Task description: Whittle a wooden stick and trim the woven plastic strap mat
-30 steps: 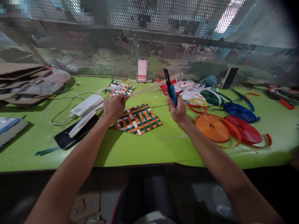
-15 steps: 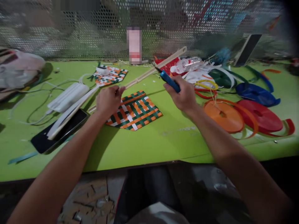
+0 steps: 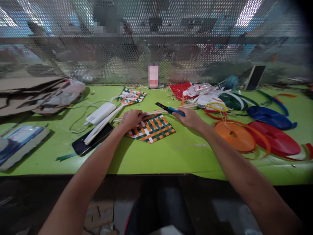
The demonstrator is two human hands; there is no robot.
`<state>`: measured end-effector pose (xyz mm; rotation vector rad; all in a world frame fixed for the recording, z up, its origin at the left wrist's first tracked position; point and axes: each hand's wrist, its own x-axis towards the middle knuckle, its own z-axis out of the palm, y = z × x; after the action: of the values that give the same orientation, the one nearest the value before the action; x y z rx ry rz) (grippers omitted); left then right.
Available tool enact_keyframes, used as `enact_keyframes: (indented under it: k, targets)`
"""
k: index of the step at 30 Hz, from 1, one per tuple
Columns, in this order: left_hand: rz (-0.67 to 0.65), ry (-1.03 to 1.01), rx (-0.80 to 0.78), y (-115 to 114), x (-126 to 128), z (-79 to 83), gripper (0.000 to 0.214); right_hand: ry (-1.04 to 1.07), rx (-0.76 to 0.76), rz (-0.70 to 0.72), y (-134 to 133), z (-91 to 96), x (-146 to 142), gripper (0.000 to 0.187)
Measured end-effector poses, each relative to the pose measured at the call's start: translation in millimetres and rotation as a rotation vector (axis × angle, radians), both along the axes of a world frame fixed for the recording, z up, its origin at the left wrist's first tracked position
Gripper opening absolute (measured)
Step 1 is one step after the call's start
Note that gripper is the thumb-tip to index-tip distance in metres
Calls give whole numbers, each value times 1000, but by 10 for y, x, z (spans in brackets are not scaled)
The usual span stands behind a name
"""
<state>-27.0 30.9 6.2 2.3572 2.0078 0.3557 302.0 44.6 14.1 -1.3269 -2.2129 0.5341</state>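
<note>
My left hand (image 3: 132,118) is closed around a pale split wooden stick (image 3: 117,119) and presses it low over the table. The stick runs rightward along the upper edge of a woven piece (image 3: 156,130) of orange, green and white strips. In my right hand (image 3: 190,118) is a blue utility knife (image 3: 176,111), its dark blade pointing left and lying just above the stick. Whether the blade touches the wood I cannot tell. Behind my left hand lies a smaller woven fan (image 3: 137,97) with a pale handle (image 3: 104,124), which rests across a black phone (image 3: 83,145).
Orange (image 3: 226,138), red (image 3: 281,137) and blue (image 3: 266,117) strip rolls lie at the right. A plastic bottle (image 3: 201,89) rests behind my right hand. A white power bank (image 3: 100,113) with cables, cardboard (image 3: 29,94) and a box (image 3: 22,143) occupy the left. A perforated screen (image 3: 137,49) stands behind.
The stick's raised right end has come down toward the table. My right hand has lowered the knife, its blade now pointing left. The view has tilted up and turned left.
</note>
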Motion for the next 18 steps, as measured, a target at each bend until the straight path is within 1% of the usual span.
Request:
enact_keyframes:
  k: [3,9,14,18]
  targets:
    - [-38,1,8,5,-14,-1,59,-55,-16,58,7,-18,22,57]
    - [-117,-2,-1,-9,-49,13,59,-166,-96,51,27,-41,75,54]
    - [-165,-26,-63,1,-74,45,52,-214,-93,75,57,-17,103,52]
    - [-192,-22,-59,22,-94,33,48,-236,-81,72,67,-15,121,55]
